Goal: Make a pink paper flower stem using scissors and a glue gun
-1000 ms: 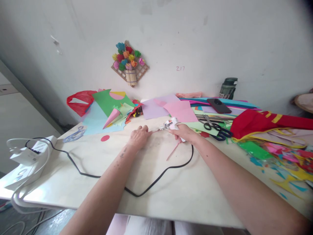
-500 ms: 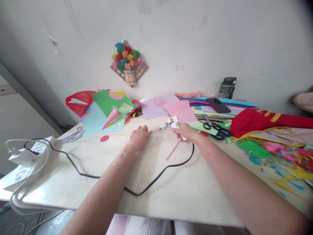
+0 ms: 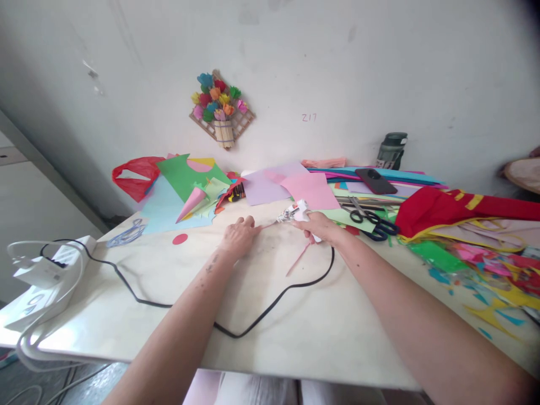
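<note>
My right hand [image 3: 315,226] is wrapped round a white glue gun [image 3: 298,209], whose nozzle points left and down at the table. From its handle a black cord [image 3: 270,309] loops across the tabletop. Close to the nozzle lies one end of a thin pink paper strip [image 3: 268,225]; my left hand [image 3: 241,232] pinches the strip near the table, fingers together. The rest of the strip, or a second one, hangs below my right hand; how the two parts join is hidden. Left of my left hand lies a red paper circle [image 3: 180,239].
A white power strip [image 3: 76,264] stands at the left table edge. Colored paper sheets [image 3: 310,190] and a pink paper cone [image 3: 193,201] lie toward the wall. On the right are scissors [image 3: 373,222], a phone [image 3: 375,181], a bottle [image 3: 391,151], red cloth [image 3: 439,211] and paper scraps [image 3: 493,292].
</note>
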Demonstrator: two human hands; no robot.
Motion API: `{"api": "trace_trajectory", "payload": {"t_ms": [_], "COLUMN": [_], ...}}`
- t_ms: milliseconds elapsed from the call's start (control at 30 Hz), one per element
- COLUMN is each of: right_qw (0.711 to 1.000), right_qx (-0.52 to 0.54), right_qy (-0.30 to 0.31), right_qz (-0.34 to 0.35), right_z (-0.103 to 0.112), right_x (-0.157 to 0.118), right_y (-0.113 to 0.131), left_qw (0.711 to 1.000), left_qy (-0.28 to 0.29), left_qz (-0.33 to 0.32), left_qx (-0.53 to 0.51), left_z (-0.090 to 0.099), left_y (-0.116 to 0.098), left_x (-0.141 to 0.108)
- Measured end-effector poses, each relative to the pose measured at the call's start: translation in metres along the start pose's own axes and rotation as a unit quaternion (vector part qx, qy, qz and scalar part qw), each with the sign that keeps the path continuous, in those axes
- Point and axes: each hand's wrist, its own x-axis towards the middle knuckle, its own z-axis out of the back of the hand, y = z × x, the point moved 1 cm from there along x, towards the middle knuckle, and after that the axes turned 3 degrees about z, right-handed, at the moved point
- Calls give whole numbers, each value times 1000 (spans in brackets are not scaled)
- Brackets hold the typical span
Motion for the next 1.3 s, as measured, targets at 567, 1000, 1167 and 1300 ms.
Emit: {"api": "trace_trajectory", "payload": {"t_ms": [567,1000,1167,1300], "right_qw": [996,996,997,995], "right_qx": [84,74,74,95], "right_qy": [-8,-16,4,6], "right_qz": [-24,-40,-16,-11], "right_z": [12,9,5,8], "right_x": [14,11,13,13], "right_y": [-20,-15,-16,-17], "left_qw": [1000,1000,1000,1000], "left_qy": [1,11,3,-5], "left_qz": [0,7,1,-4], "left_qx": [-3,-11,-8,-9], "left_z": [1,2,0,-2], "left_y": [1,2,3,3], "left_x": [1,0,1,1]}}
